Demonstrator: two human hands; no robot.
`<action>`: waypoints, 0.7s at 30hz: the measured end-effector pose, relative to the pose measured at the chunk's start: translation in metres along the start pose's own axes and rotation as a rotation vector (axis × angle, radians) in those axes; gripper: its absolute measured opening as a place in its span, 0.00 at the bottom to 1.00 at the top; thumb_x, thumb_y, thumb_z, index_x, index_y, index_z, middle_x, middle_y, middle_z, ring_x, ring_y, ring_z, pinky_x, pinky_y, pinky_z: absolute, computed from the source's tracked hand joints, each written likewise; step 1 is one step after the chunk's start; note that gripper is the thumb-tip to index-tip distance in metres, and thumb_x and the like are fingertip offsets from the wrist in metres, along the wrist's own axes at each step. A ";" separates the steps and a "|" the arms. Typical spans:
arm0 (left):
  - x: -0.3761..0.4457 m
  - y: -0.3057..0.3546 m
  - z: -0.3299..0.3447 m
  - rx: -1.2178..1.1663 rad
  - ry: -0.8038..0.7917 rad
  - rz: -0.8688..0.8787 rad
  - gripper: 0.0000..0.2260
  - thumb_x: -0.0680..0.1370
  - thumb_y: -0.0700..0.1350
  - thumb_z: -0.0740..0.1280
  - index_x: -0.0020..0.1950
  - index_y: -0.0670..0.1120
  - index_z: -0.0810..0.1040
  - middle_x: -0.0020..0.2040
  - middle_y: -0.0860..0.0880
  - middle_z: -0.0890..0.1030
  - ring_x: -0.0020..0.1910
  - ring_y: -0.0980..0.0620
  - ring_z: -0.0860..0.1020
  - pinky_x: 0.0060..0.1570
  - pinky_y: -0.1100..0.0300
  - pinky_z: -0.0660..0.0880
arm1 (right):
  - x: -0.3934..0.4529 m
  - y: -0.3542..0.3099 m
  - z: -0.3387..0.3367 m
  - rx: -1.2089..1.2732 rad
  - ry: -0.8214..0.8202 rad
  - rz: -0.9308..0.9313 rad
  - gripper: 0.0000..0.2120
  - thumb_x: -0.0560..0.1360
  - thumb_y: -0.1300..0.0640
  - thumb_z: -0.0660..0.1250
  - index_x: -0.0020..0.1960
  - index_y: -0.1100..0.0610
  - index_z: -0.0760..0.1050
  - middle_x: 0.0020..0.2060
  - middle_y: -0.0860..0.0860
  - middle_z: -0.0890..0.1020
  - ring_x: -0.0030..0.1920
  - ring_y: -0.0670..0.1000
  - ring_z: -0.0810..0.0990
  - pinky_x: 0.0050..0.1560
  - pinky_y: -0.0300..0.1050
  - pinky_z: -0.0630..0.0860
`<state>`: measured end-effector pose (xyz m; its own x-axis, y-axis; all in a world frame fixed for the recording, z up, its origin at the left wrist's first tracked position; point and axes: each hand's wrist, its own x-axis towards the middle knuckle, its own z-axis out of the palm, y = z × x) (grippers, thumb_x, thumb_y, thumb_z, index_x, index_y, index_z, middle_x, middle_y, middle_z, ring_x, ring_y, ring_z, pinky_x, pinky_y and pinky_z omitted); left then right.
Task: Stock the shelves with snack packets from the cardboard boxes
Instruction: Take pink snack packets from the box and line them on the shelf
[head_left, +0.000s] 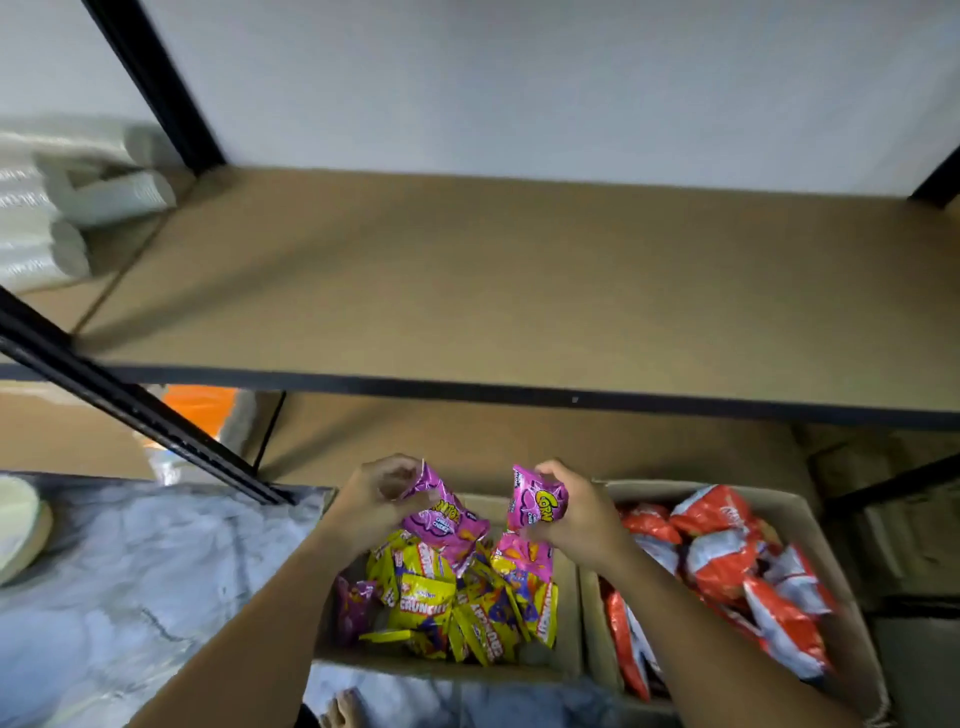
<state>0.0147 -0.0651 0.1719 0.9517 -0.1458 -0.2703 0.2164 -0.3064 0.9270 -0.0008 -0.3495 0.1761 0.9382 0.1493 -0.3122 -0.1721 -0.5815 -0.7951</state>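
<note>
My left hand (371, 501) grips a pink snack packet (447, 519) by its top edge, held above an open cardboard box (447, 667). A second pink packet (535, 512) is gripped in my right hand (574, 512). The box below holds several yellow packets (431, 603) and a few pink ones. To its right stands another cardboard box (852, 629) filled with red and white packets (727, 561). A bare brown shelf board (493, 280) with a black front edge lies just beyond both hands.
Black shelf posts (156, 88) frame the shelf. Stacks of white cups (62, 208) lie on the neighbouring shelf at left. A lower shelf board (467, 436) sits behind the boxes. The floor (130, 582) is marbled grey. A bare foot (343, 709) shows at the bottom.
</note>
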 end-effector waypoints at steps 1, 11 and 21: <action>-0.007 0.028 -0.004 -0.013 0.000 0.021 0.11 0.69 0.46 0.79 0.47 0.44 0.83 0.44 0.45 0.84 0.45 0.50 0.82 0.45 0.57 0.78 | -0.008 -0.021 -0.016 0.004 0.015 -0.009 0.22 0.62 0.57 0.79 0.49 0.46 0.73 0.39 0.45 0.84 0.40 0.44 0.83 0.39 0.43 0.78; -0.060 0.277 -0.056 -0.029 -0.007 0.216 0.08 0.70 0.43 0.78 0.46 0.46 0.82 0.43 0.44 0.85 0.45 0.46 0.84 0.48 0.53 0.81 | -0.077 -0.218 -0.178 0.085 0.126 -0.105 0.24 0.63 0.59 0.81 0.53 0.50 0.73 0.44 0.46 0.85 0.39 0.40 0.82 0.42 0.37 0.76; -0.080 0.452 -0.097 -0.078 -0.006 0.443 0.12 0.71 0.39 0.76 0.53 0.40 0.80 0.46 0.43 0.85 0.45 0.45 0.84 0.42 0.60 0.80 | -0.125 -0.352 -0.309 -0.141 0.221 -0.347 0.21 0.66 0.48 0.81 0.56 0.49 0.79 0.45 0.41 0.85 0.45 0.41 0.83 0.49 0.35 0.78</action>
<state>0.0579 -0.1007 0.6379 0.9549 -0.2528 0.1554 -0.1954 -0.1417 0.9704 0.0353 -0.4103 0.6554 0.9777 0.1890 0.0922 0.1930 -0.6330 -0.7497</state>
